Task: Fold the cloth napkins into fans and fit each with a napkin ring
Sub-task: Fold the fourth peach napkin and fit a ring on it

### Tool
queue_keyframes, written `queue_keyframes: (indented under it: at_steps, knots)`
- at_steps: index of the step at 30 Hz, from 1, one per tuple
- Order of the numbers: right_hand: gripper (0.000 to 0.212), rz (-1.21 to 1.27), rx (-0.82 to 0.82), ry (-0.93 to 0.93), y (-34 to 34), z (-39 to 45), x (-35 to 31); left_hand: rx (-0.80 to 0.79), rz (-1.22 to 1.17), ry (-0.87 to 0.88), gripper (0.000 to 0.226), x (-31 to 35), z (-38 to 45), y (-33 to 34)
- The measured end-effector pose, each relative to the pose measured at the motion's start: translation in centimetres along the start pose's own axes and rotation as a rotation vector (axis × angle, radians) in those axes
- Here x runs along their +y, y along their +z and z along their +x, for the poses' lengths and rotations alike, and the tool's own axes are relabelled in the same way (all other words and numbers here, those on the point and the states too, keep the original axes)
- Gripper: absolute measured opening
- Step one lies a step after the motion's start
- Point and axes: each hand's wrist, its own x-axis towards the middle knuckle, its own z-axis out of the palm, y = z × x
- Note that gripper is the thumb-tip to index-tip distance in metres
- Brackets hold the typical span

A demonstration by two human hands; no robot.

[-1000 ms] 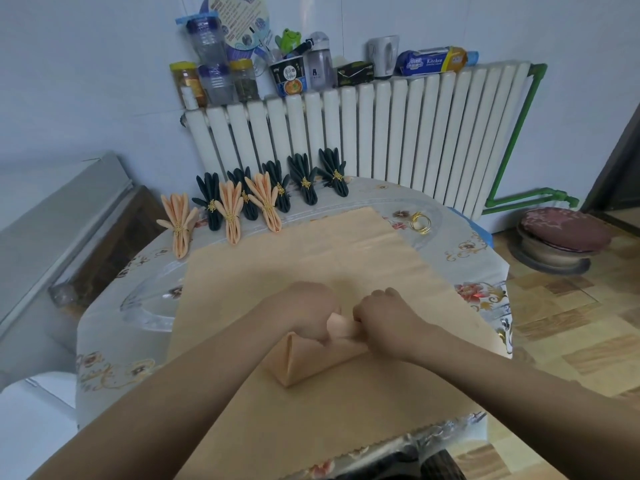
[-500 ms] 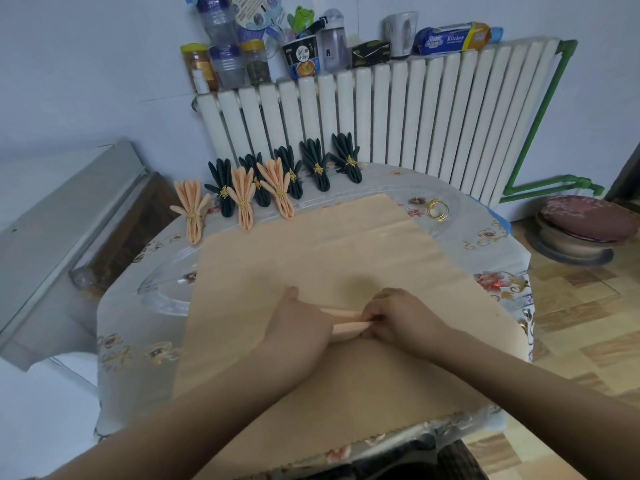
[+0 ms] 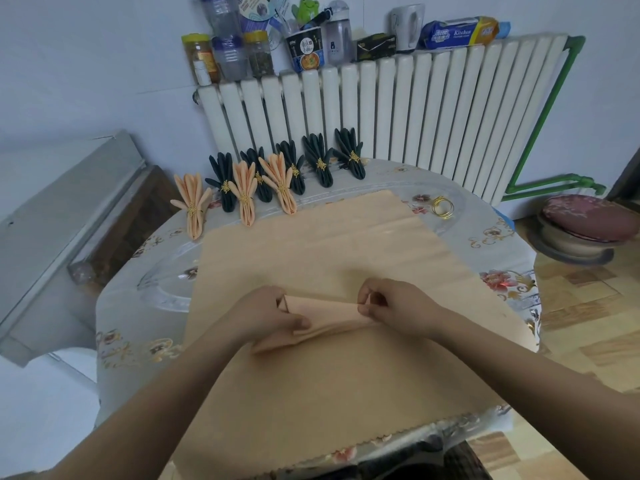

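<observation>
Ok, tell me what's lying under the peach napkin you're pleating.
Under the pleated peach napkin, gripped by the left hand and right hand, lies a large peach cloth spread over the floral tablecloth. Whatever is beneath that cloth is covered.

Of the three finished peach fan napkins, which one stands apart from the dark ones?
The leftmost peach fan napkin: it lies alone at the table's left edge, while the other two peach fans overlap the dark fan napkins.

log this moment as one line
step: pleating napkin | left hand: grips left end | right hand: pinches right end | ring: loose on table
</observation>
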Motion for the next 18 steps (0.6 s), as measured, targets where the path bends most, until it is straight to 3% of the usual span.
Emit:
queue_keyframes:
  at_steps: [4,8,10,13,14,18]
  knots:
    - [0.013,0.186,-0.006,0.009,0.4,0.1,0.1,0.039,0.062,-0.026,0.044,-0.2,0.8,0.4]
    - [0.021,0.156,0.082,-0.067,1.1,-0.1,0.5,0.033,0.065,0.03,0.057,0.3,0.8,0.4]
    - [0.018,0.08,0.167,-0.166,1.8,-0.3,1.0,0.096,0.182,0.184,0.052,0.2,0.8,0.2]
    - [0.013,-0.119,0.284,-0.314,2.6,-0.9,1.8,0.187,0.408,0.613,0.02,0.1,0.6,0.6]
    - [0.019,-0.183,0.313,-0.324,2.7,-1.0,2.0,0.179,0.451,0.689,0.021,0.1,0.3,0.9]
    - [0.024,-0.385,0.409,-0.44,2.6,-0.5,2.0,0.169,0.548,0.728,0.036,0.0,0.1,1.5]
